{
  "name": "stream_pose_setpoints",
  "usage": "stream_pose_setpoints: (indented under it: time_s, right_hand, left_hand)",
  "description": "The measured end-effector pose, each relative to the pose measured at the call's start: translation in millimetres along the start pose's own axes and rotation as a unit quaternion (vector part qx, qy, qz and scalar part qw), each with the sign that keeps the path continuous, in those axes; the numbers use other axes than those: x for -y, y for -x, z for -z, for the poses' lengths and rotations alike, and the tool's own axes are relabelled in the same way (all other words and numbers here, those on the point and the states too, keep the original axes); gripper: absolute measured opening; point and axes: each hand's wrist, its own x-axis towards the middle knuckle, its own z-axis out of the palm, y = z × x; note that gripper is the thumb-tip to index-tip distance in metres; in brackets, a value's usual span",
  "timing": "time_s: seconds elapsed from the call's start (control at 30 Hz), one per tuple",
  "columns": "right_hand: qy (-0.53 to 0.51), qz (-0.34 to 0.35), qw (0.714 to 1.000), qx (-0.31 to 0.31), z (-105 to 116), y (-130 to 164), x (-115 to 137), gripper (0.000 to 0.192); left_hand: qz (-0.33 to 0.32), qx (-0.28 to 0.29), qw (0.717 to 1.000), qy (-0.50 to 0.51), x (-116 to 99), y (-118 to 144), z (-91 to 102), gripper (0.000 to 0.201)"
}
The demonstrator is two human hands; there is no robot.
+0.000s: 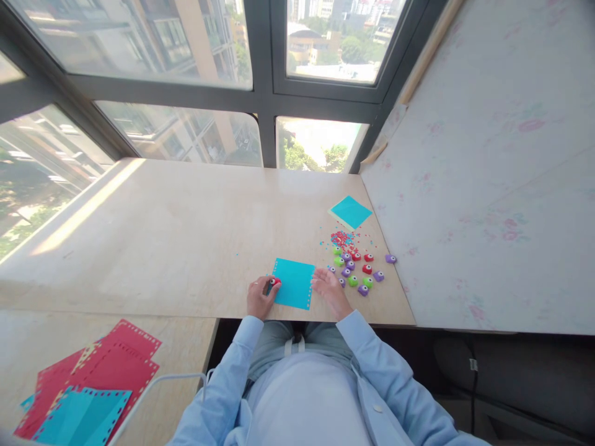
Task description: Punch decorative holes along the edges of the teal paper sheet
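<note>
Head view: the person sits at the near edge of a pale wooden table under a wide window. A turquoise paper sheet lies flat close to that near edge, and small punched holes already run along its bottom and left sides. The left hand is closed around a small red punch, which sits against the sheet's left side. The right hand lies open, fingers spread, flat on the table just beside the sheet's right side; whether the fingertips touch the paper cannot be told.

Toward the table's right edge, a cluster of small punches in purple, green and red is scattered near the right hand. Beyond them is a heap of tiny paper dots, and farther toward the far right corner a second turquoise square. On a lower surface at the near left lies a stack of red and blue sheets with punched borders.

To punch well, the sheet's side should be pushed fully into the punch slot, the free hand should pin the paper so it does not slide, and each hole should line up evenly with the row already made.
</note>
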Motion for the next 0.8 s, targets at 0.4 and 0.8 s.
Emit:
stream_pose_setpoints:
  time_s: [0.4, 0.8]
  right_hand:
    - [0.046, -0.053, 0.997, 0.033, -2.8, 1.4, -1.1, 0.045]
    - [0.154, 0.010, 0.988, -0.008, 7.6, -0.3, -21.8, 0.031]
  left_hand:
    - [0.052, -0.003, 0.997, 0.053, 2.1, 2.5, -0.4, 0.025]
    - [0.131, -0.129, 0.973, 0.142, 10.2, 1.5, -2.7, 0.036]
